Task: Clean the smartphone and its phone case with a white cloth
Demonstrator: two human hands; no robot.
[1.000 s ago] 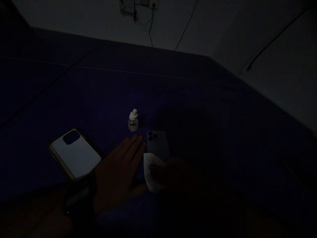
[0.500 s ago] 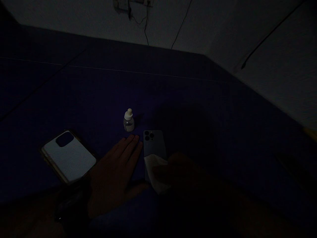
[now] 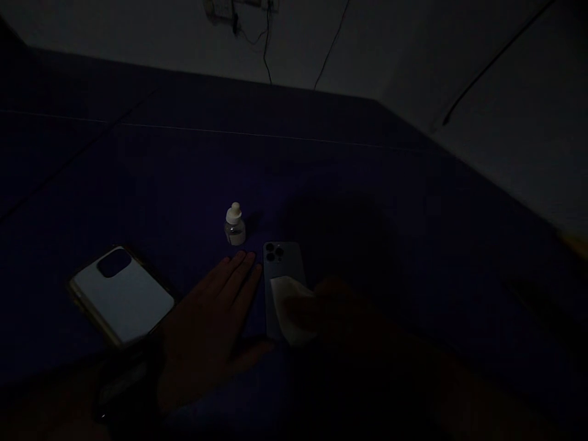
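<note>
On the phone point(image 3: 281, 269), right fingers point(image 3: 298, 313) press a cloth point(image 3: 288, 306); left fingers point(image 3: 234, 278) lie flat, open.

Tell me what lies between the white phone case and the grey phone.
The left hand lies flat on the blue cloth between white phone case and grey phone, head view.

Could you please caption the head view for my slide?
Left hand flat beside a phone; right hand presses a white cloth onto it.

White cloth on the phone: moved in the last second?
Yes. The cloth has slid up the phone toward its camera lenses, covering more of the back, under the right hand.
</note>
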